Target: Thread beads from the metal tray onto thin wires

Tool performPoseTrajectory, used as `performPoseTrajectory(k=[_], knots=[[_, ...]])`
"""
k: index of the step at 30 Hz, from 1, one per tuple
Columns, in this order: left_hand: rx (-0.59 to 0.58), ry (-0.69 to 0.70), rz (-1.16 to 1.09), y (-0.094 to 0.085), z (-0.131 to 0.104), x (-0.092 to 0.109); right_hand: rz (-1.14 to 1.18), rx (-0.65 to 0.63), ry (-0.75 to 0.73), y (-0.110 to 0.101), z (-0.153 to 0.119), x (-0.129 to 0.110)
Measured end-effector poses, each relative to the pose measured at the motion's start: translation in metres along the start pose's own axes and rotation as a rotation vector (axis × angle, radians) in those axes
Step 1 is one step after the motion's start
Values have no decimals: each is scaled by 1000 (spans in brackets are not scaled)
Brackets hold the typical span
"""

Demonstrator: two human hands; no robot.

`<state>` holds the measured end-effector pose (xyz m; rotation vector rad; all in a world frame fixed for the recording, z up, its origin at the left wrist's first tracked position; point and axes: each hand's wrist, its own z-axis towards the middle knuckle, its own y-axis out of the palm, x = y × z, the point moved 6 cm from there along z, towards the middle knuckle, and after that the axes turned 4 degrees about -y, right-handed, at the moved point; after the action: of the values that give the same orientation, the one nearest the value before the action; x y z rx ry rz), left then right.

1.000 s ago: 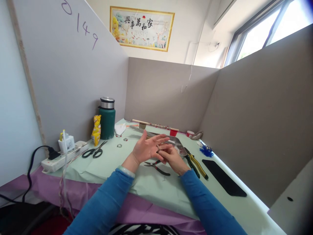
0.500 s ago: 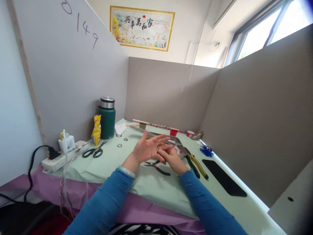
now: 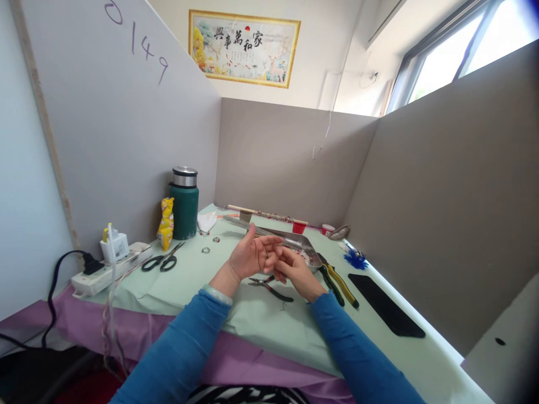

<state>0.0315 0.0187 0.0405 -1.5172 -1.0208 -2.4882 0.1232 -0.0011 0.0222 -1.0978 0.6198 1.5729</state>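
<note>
My left hand (image 3: 249, 259) is held palm up over the table, its thumb apart and its fingers loosely curled, with a ring on one finger. The fingertips of my right hand (image 3: 298, 274) are pinched together against the left fingers; anything between them is too small to make out. Behind both hands lies a metal tray (image 3: 312, 247) with small red and clear beads. Small pliers (image 3: 273, 288) with dark handles rest on the cloth just below the hands. Larger green and yellow pliers (image 3: 342, 285) lie right of my right hand.
Scissors (image 3: 163, 261), a green bottle (image 3: 184, 210), a yellow packet (image 3: 165, 224) and a power strip (image 3: 90, 278) are at the left. A black flat object (image 3: 385, 306) and a blue tuft (image 3: 356, 258) lie right. Red cup (image 3: 298, 226) and beaded rod stand behind the tray.
The fingers of my left hand, stretched out before, have curled inward. My right hand has shifted slightly, its fingertips now higher and still at the left fingers.
</note>
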Motion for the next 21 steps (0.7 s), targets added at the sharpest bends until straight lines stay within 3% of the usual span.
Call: performPoseTrajectory(k=[3, 5, 9, 12, 15, 18, 21], knots=[[38, -16, 101, -6, 0, -3, 11, 23, 18, -4, 1, 4], [128, 30, 259, -11, 1, -3, 47, 76, 30, -10, 4, 9], [341, 345, 903, -1, -1, 6, 77, 288, 44, -30, 7, 19], [267, 500, 1313, 20, 0, 2, 14, 438, 3, -45, 6, 19], [184, 546, 1690, 29, 1, -7, -158, 484, -97, -51, 4, 7], [89, 560, 2041, 30, 3, -19, -395, 454, -259, -48, 1, -12], [22, 583, 2169, 32, 3, -26, -488, 310, -329, -38, 1, -22]])
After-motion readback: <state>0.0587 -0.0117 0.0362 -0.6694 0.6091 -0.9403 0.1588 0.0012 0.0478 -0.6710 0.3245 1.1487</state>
